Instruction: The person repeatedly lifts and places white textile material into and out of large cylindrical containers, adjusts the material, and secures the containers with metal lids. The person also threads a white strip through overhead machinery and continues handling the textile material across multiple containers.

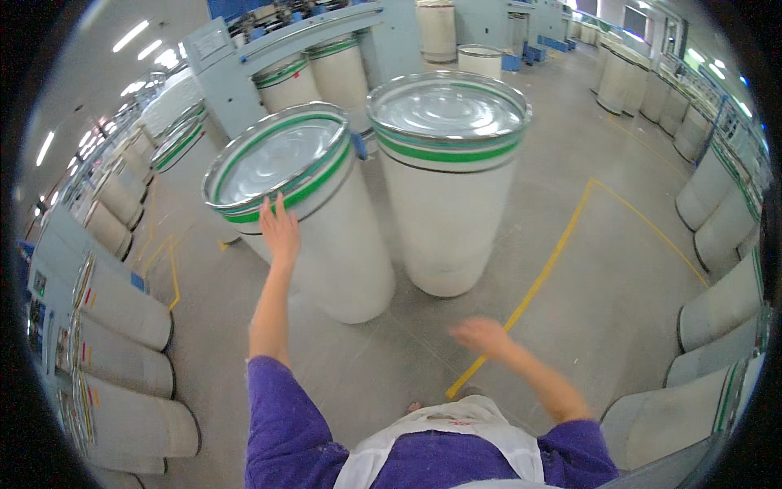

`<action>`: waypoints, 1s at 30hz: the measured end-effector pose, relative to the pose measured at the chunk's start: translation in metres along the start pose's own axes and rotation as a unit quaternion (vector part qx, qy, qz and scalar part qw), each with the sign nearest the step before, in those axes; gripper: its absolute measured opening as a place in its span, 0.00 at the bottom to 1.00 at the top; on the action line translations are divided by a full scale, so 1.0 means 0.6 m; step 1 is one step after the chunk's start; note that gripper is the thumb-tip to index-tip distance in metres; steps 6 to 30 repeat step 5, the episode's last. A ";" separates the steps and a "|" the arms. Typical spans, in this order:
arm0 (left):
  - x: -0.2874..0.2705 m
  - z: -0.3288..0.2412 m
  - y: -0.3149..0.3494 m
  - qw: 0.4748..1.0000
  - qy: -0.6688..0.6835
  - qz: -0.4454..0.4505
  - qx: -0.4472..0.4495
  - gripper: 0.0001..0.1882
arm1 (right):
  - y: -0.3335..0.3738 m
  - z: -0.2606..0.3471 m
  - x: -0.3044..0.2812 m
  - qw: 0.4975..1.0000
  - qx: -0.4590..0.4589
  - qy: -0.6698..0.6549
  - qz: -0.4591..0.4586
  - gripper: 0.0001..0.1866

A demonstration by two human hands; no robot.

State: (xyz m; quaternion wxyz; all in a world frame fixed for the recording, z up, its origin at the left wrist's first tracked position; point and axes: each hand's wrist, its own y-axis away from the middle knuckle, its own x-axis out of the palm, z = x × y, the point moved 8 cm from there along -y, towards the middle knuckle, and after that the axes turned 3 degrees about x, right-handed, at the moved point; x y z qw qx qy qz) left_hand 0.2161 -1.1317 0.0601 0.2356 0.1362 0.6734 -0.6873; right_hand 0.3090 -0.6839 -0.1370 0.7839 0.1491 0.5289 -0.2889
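Clearly the work is at an early stage, judging by how things stand. Left hand lies flat, fingers spread, on the green-banded rim of the near can, which leans toward the person and is not gripped. Right hand hangs blurred and empty above the floor by the yellow line; its spread I cannot tell. A second can stands upright just beside, untouched. Both cans look empty.
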 end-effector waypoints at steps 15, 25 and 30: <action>0.261 -0.147 0.324 0.772 0.129 0.617 -0.079 0.22 | 0.427 -0.309 0.329 0.745 0.586 -0.320 0.010 0.27; 0.261 -0.147 0.324 0.772 0.129 0.617 -0.079 0.22 | 0.427 -0.309 0.329 0.745 0.586 -0.320 0.010 0.27; 0.261 -0.147 0.324 0.772 0.129 0.617 -0.079 0.22 | 0.427 -0.309 0.329 0.745 0.586 -0.320 0.010 0.27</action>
